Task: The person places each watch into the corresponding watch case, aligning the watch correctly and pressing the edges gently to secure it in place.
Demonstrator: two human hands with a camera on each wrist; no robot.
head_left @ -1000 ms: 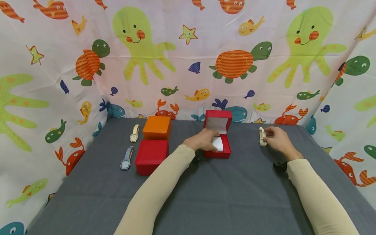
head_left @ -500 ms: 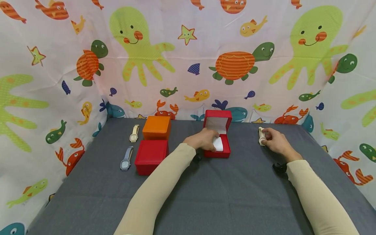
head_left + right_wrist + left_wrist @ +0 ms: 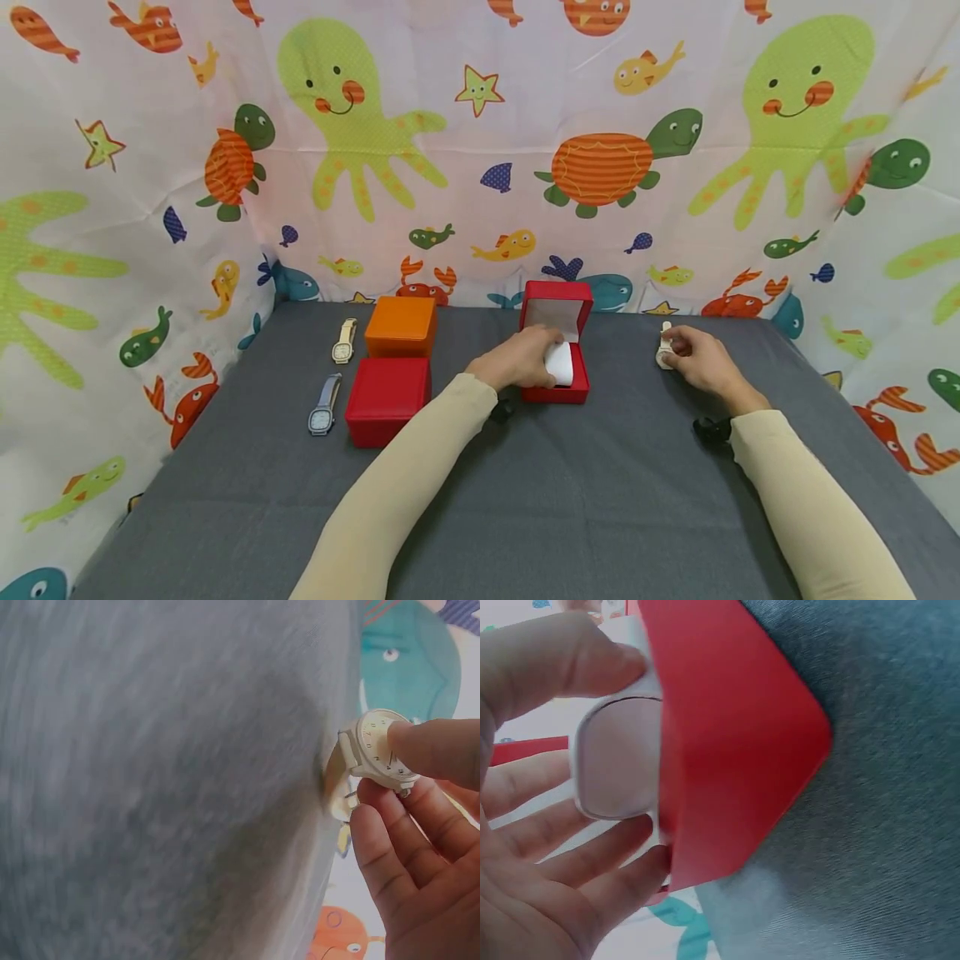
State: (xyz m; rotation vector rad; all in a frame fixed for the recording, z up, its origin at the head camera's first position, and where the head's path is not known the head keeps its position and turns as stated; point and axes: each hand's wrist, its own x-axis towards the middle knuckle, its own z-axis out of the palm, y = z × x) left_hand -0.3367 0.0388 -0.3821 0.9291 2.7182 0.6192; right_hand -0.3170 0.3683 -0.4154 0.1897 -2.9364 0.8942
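An open red watch box (image 3: 553, 395) stands at the back middle of the table, its lid raised. My left hand (image 3: 513, 360) grips the white watch cushion (image 3: 561, 364) in it. In the left wrist view, thumb and fingers lie on either side of the cushion (image 3: 619, 761), which sits partly behind the red box wall (image 3: 727, 742). To the right, my right hand (image 3: 705, 358) pinches a cream wristwatch (image 3: 663, 357). Its round dial (image 3: 375, 742) faces the thumb in the right wrist view, with the fingers beneath; part of the strap is hidden.
On the left stand a closed orange box (image 3: 401, 323) and a closed red box (image 3: 386, 396). Beside them lie a gold-toned watch (image 3: 343, 343) and a silver watch with a blue-grey strap (image 3: 322, 408). A sea-animal curtain (image 3: 420, 175) surrounds the grey tablecloth (image 3: 585, 500).
The cushion has risen and tilted slightly in the red box under my left hand. My right hand has shifted slightly left, and the cream watch has turned and lifted in its fingers.
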